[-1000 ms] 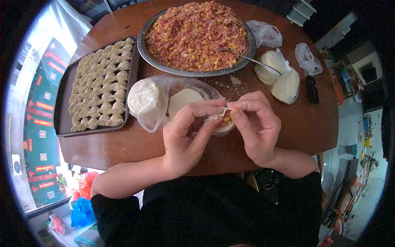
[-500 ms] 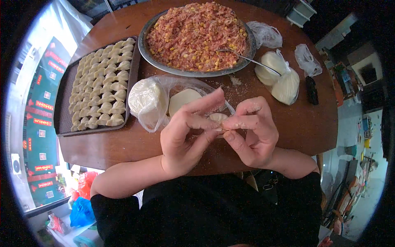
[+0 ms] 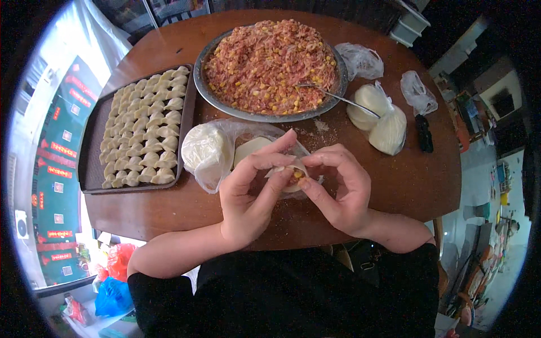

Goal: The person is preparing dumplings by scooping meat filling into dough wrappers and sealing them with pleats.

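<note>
Between both sets of fingertips, over the table's near edge, is a dumpling (image 3: 295,169) with its wrapper partly folded and a bit of yellow-flecked filling showing. My left hand (image 3: 245,197) pinches its left side between thumb and fingers. On the other side, my right hand (image 3: 342,191) has thumb and forefinger closed at its edge. Just beyond my left hand lie flat round wrappers (image 3: 249,149) on a plastic bag, beside a wrapped stack of wrappers (image 3: 204,147). Farther back, a wide metal basin (image 3: 253,116) is heaped with meat-and-corn filling (image 3: 270,67).
A dark tray (image 3: 90,160) with rows of finished dumplings (image 3: 143,129) stands at the left. A metal utensil (image 3: 349,101) leans out of the basin. Bagged wrappers (image 3: 389,132), crumpled plastic bags (image 3: 418,94) and a black object (image 3: 424,134) lie at the right.
The view has shifted slightly, so the table sits lower. My fingers have moved on the dumpling; its wrapper edge now stands up and filling shows, where before it was mostly covered.
</note>
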